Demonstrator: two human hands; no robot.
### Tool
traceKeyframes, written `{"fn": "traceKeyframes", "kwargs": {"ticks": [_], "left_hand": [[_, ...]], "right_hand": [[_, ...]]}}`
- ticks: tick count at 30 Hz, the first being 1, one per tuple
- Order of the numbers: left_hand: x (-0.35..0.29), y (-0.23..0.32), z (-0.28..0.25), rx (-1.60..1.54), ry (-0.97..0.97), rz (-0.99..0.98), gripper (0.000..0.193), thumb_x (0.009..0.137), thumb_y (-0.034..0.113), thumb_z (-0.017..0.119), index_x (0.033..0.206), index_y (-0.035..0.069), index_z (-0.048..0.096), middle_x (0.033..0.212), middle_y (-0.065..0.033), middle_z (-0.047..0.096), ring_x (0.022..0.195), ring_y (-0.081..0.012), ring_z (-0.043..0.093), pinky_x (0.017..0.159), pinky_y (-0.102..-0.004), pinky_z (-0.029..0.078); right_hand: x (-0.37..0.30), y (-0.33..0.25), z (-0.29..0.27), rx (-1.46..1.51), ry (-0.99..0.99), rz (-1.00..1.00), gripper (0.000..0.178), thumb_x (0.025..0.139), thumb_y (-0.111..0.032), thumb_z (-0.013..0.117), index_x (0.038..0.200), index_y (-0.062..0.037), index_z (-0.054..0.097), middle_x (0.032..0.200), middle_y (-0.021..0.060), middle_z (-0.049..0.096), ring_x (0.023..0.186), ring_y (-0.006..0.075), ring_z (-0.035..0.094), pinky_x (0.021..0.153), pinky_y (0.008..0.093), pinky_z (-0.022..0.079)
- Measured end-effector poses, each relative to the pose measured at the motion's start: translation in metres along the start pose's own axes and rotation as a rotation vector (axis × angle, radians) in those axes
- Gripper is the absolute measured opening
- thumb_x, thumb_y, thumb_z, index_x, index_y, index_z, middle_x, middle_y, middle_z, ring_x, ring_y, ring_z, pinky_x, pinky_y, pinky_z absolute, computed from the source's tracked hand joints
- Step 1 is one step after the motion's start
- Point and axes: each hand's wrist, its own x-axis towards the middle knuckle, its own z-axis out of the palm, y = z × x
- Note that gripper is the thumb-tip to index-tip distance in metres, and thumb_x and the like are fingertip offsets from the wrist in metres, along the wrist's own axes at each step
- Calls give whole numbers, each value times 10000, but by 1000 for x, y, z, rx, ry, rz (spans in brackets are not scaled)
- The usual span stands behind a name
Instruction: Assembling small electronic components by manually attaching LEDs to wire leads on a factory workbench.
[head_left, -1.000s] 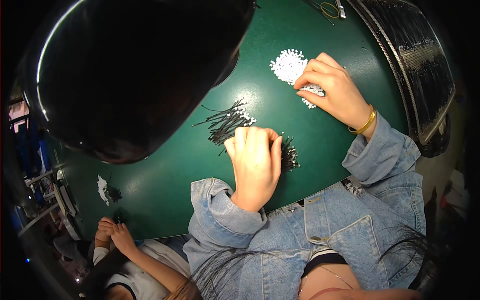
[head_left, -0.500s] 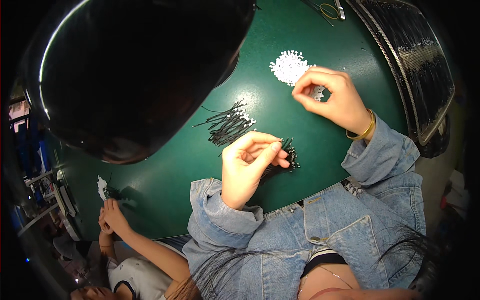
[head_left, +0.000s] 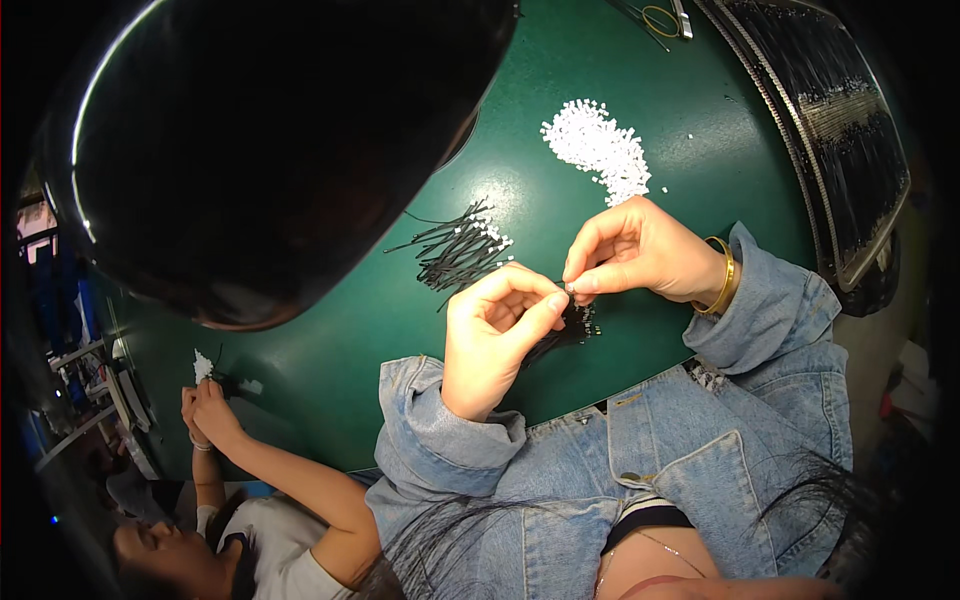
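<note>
Over the green table, the fingertips of my two hands meet in a pinch. My left hand (head_left: 497, 335) is closed, thumb against forefinger, on what looks like the end of a thin black wire. Closed in the same way, my right hand (head_left: 640, 255) holds something at its fingertips too small and hidden to make out. Beneath the fingers lies a bunch of black wires (head_left: 585, 322) with small metal ends, partly covered by my left hand. Left of it, a heap of black wires (head_left: 450, 250) has small white connectors on many ends. A pile of small white connectors (head_left: 592, 137) lies beyond my right hand.
A large shiny black dome (head_left: 270, 150) fills the upper left. At right stands a rack of black wires (head_left: 840, 120). A co-worker's hands (head_left: 207, 408) are at the lower left near a small white pile (head_left: 202, 366). Tools (head_left: 682, 20) lie at the far edge.
My right hand has come away from the white connector pile, moving nearer and left to meet my left fingertips. My left hand has barely moved. The co-worker's hands and head have shifted.
</note>
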Motion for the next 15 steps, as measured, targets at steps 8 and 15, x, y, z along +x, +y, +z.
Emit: {"fn": "traceKeyframes", "kwargs": {"ticks": [8,15], "left_hand": [[0,-1,1,19,36,26,44,777,-13,585,813,-31,568,758,-41,538,677,-94,526,632,-206,428],[0,-1,0,63,42,51,35,772,-15,590,800,-28,573,757,-40,536,676,-89,516,631,-200,415]], "right_hand": [[0,1,0,37,24,43,96,762,-19,612,840,33,591,769,78,615,697,114,597,665,217,492],[1,4,5,61,51,92,91,783,-52,603,824,27,581,749,66,608,666,105,588,649,213,492]]}}
